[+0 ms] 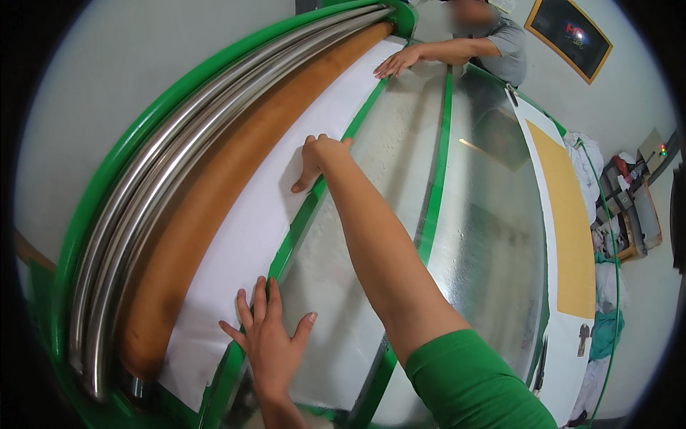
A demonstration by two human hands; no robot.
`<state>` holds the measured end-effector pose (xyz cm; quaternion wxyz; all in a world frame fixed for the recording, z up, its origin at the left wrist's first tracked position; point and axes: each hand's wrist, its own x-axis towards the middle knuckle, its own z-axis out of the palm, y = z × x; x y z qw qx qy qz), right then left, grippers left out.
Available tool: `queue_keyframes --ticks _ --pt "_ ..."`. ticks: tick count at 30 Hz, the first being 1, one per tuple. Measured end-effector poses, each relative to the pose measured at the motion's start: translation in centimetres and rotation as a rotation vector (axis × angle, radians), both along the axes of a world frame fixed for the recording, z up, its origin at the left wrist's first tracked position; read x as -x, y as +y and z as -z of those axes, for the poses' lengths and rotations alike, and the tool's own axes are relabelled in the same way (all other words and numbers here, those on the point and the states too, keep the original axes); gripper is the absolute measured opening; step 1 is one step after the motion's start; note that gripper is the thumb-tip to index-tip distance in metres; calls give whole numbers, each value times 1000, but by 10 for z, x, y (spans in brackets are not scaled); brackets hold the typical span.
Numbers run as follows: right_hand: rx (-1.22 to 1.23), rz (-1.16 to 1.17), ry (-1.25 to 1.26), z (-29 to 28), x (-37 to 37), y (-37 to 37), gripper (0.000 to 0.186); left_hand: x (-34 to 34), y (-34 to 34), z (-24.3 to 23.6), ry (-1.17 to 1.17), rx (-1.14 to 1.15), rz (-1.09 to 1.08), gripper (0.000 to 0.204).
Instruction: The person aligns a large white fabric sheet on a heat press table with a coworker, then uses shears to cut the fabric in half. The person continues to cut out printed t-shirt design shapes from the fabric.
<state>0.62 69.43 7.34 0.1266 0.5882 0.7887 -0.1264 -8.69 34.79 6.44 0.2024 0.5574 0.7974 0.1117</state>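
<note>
The white sheet (250, 207) ran along the brown roller (218, 182) from twelve o'clock to seven. My left hand (268, 343), fingers wide, lay at seven, maybe to keep it flat. At eleven my right hand (320, 154) bent over it, pinching or not, I couldn't tell.

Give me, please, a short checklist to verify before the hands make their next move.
1. Sheet lies along the roller: ok.
2. Left hand clear of the roller: ok, fingers spread at the sheet's edge.
3. Right hand clear of the roller: ok, also at the sheet's edge.
4. Co-worker's hand clear of the roller: ok, at the far end.
5. Sheet free of hands: not ok, all three are over its edge.
6. Roller stopped: cannot tell from one still picture.
</note>
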Motion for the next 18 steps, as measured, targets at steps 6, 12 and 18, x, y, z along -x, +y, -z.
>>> queue_keyframes --ticks 6,12,18 --pt "7 8 1 0 3 3 136 1 -1 3 -6 -24 -3 90" --pt "-1 49 26 -5 5 -2 128 -2 -1 1 -9 -23 -2 87" --pt "-133 -38 35 -10 9 -15 113 4 -5 10 11 -62 0 89"
